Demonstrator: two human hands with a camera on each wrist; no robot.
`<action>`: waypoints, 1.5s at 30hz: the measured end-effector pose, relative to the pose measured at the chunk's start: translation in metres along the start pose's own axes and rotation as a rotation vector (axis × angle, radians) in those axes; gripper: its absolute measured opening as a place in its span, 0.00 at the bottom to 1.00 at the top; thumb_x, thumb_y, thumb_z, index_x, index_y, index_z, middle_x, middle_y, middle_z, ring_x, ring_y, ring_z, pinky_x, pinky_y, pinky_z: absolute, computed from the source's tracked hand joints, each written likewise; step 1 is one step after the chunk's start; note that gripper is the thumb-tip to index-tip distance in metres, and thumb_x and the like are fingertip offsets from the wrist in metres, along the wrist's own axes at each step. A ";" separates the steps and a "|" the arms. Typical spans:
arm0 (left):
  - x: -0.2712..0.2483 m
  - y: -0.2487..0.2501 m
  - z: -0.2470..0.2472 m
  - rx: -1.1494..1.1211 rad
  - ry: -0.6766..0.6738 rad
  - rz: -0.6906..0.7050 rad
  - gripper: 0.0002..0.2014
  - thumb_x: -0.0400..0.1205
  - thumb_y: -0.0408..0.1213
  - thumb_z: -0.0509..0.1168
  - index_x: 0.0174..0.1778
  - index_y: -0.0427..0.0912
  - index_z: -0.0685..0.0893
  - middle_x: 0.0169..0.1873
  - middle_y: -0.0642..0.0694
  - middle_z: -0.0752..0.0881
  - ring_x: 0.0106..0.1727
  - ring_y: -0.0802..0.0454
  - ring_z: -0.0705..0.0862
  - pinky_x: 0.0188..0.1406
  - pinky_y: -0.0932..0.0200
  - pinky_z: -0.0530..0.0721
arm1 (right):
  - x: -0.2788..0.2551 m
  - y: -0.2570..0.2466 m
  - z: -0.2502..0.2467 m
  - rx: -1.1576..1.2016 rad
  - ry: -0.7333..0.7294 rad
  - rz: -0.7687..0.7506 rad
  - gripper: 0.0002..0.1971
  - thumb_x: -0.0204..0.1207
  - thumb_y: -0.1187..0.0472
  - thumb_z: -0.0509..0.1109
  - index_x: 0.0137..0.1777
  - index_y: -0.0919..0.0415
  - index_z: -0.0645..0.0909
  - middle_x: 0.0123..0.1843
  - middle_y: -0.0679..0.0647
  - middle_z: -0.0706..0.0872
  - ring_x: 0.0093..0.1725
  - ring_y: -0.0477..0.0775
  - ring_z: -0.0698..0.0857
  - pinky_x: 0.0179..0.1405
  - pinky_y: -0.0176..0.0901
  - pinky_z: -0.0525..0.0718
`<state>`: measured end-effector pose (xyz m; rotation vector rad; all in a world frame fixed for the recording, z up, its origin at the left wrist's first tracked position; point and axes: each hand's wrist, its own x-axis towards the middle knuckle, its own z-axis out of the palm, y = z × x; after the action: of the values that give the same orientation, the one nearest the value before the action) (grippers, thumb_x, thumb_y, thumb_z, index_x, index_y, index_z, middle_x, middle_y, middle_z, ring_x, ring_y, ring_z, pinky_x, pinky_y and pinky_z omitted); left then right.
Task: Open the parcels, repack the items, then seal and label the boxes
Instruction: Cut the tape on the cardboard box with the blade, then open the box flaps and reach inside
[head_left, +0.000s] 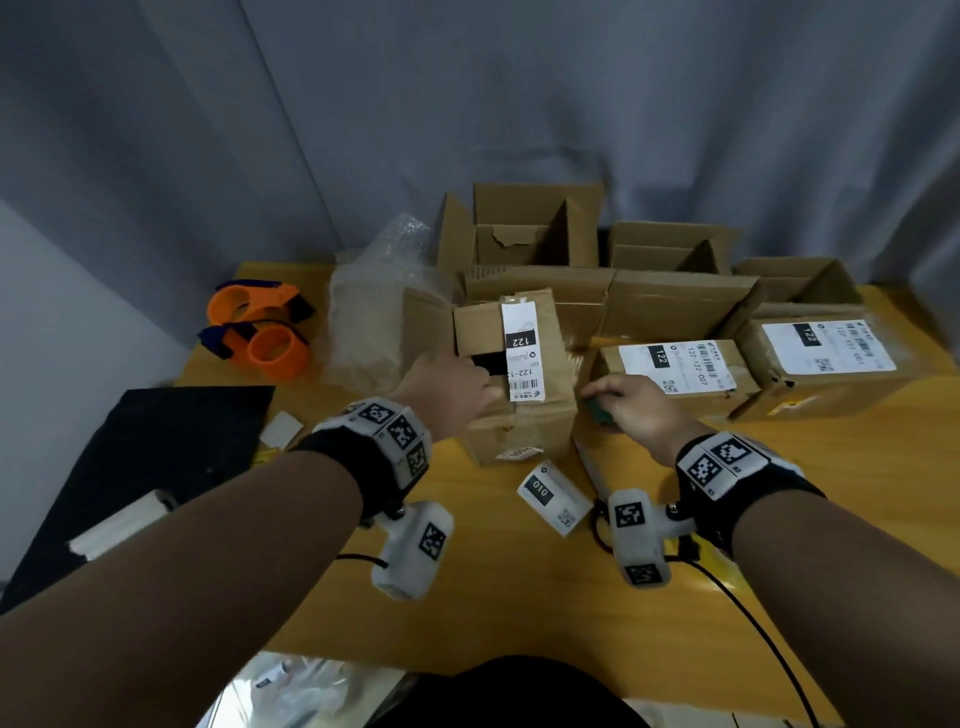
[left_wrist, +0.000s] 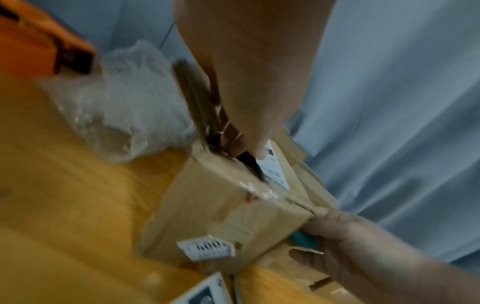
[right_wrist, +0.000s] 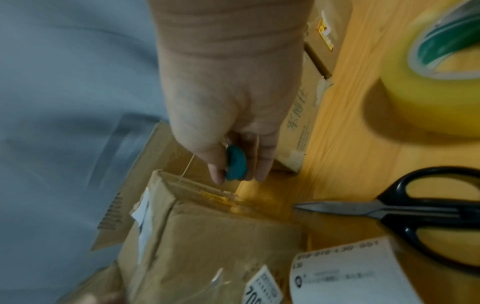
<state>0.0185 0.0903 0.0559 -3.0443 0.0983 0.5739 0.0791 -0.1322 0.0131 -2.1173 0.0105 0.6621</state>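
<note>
A brown parcel (head_left: 519, 395) with a white "122" label stands at mid-table, its top split open along a dark gap. My left hand (head_left: 483, 382) grips the left top flap, fingers tucked into the gap and thumb by the label; the left wrist view shows the left hand (left_wrist: 249, 148) at that gap in the parcel (left_wrist: 221, 205). My right hand (head_left: 602, 400) hovers just right of the parcel and pinches a small teal cutter (head_left: 597, 408). In the right wrist view the cutter (right_wrist: 235, 162) sits between thumb and fingers, above the parcel's corner (right_wrist: 207, 236).
Two sealed labelled parcels (head_left: 675, 369) (head_left: 821, 358) sit to the right, with empty open boxes (head_left: 524, 228) behind. Orange tape dispensers (head_left: 254, 322) and bubble wrap (head_left: 374, 312) lie at left. Black scissors (right_wrist: 415, 211), a tape roll (right_wrist: 436, 82) and a loose "010" label (head_left: 553, 496) lie near me.
</note>
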 end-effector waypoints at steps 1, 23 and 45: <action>0.000 0.010 0.002 -0.077 -0.026 -0.037 0.29 0.85 0.59 0.43 0.58 0.42 0.83 0.56 0.43 0.82 0.61 0.45 0.80 0.76 0.41 0.63 | 0.002 0.007 -0.004 -0.065 0.021 -0.014 0.10 0.82 0.69 0.60 0.56 0.60 0.81 0.62 0.59 0.81 0.61 0.61 0.80 0.65 0.59 0.81; 0.019 0.026 -0.012 -0.595 -0.092 -0.252 0.22 0.75 0.63 0.62 0.51 0.49 0.84 0.52 0.51 0.87 0.64 0.46 0.79 0.75 0.26 0.47 | -0.005 -0.008 -0.029 -0.442 0.125 -0.275 0.06 0.81 0.61 0.63 0.42 0.56 0.78 0.36 0.52 0.84 0.37 0.54 0.83 0.26 0.31 0.72; -0.053 -0.007 -0.039 0.054 0.030 0.367 0.05 0.84 0.40 0.56 0.50 0.43 0.72 0.36 0.46 0.78 0.35 0.49 0.77 0.31 0.57 0.72 | -0.013 -0.078 -0.030 -0.739 -0.258 -0.672 0.05 0.73 0.58 0.74 0.45 0.52 0.79 0.42 0.49 0.86 0.42 0.51 0.85 0.46 0.54 0.85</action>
<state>-0.0167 0.0984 0.1117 -2.9963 0.6722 0.5305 0.1008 -0.1112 0.0923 -2.4668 -1.1934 0.5569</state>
